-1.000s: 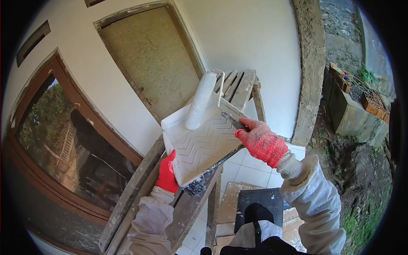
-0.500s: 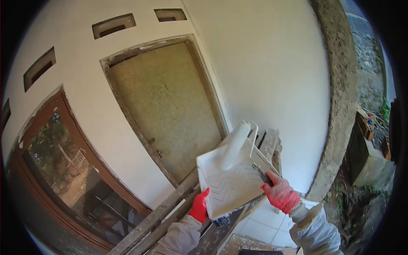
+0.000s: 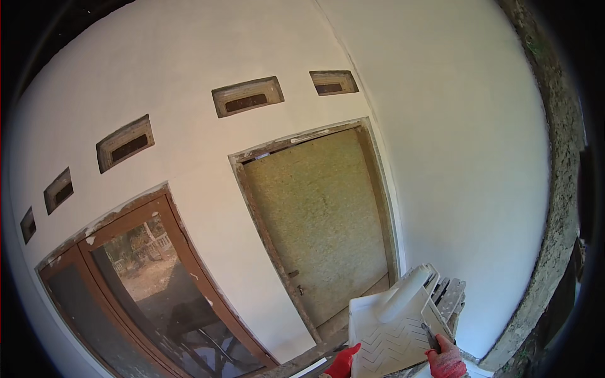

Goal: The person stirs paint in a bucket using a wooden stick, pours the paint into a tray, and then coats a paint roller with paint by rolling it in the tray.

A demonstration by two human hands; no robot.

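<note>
Low in the view, a white paint tray (image 3: 384, 345) with a zigzag-ribbed slope sits over wooden planks. My left hand (image 3: 343, 363), in a red glove, is closed on the tray's left edge, thumb up along the side. Across the deep end of the tray lies a paint roller (image 3: 403, 296) with a white sleeve. Its wire frame runs down the tray's right side to a dark handle, which my right hand (image 3: 447, 359), also in a red glove, grips. Both forearms are mostly out of the picture.
Wooden planks (image 3: 450, 295) jut out beyond the tray. Ahead stands a worn yellowish door (image 3: 315, 214) in a rough frame. Brown-framed glass (image 3: 157, 277) is on the left. Vent openings (image 3: 248, 97) line the upper white wall (image 3: 170, 69). Another white wall (image 3: 460, 157) rises on the right.
My view has tilted up and turned left, so the tray, hands and door sit lower and farther right. Both hands keep their holds, and the roller still lies in the tray.
</note>
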